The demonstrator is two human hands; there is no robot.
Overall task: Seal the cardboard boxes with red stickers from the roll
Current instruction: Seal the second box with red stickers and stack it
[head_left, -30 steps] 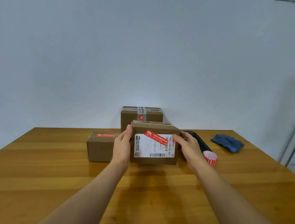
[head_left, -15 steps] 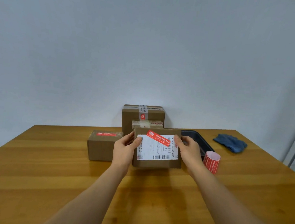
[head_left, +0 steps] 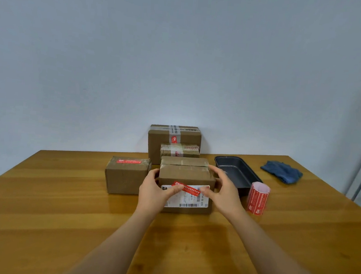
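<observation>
L hand [head_left: 152,192] & R hand [head_left: 225,190] curled, gripping

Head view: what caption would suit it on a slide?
Both hands press a red sticker onto a box, roll beside.

Sticker roll [head_left: 258,198] right of front box [head_left: 187,176]; tray [head_left: 235,170] behind roll.

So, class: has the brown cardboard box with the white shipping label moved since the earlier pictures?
Yes. The brown cardboard box with the white shipping label has tipped towards the person, label face turning down, while the dark metal baking tin stays put.
</observation>
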